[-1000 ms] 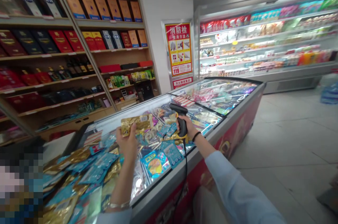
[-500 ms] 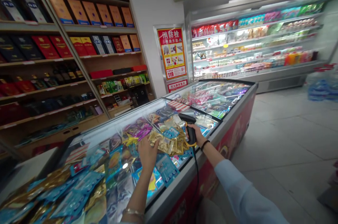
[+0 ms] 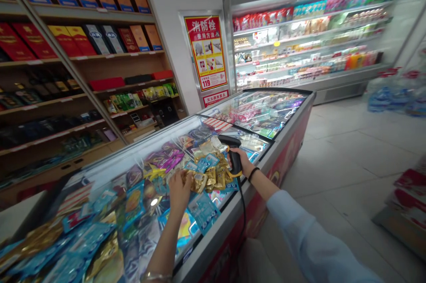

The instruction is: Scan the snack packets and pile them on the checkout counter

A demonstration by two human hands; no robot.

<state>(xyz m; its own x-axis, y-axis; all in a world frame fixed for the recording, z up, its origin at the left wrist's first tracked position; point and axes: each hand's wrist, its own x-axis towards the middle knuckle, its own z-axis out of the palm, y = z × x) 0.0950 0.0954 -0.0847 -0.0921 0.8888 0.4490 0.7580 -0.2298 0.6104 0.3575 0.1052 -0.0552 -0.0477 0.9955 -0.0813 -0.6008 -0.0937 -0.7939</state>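
My left hand [image 3: 179,190] has come down to the gold packets [image 3: 218,177] on the freezer [image 3: 283,137] at frame centre, its grip I cannot tell, while my right hand [image 3: 245,164] holds the scanner [image 3: 236,161] beside them.

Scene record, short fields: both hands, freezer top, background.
left hand: at the gold packets, fingers curled; grip unclear
right hand: holding black scanner by its handle
cable: hangs down from scanner
freezer top: gold and blue packets in a pile; second heap at near left
freezer: glass-topped, pale rim
background: shelves of boxes at left, red-and-yellow sign, lit display case at right
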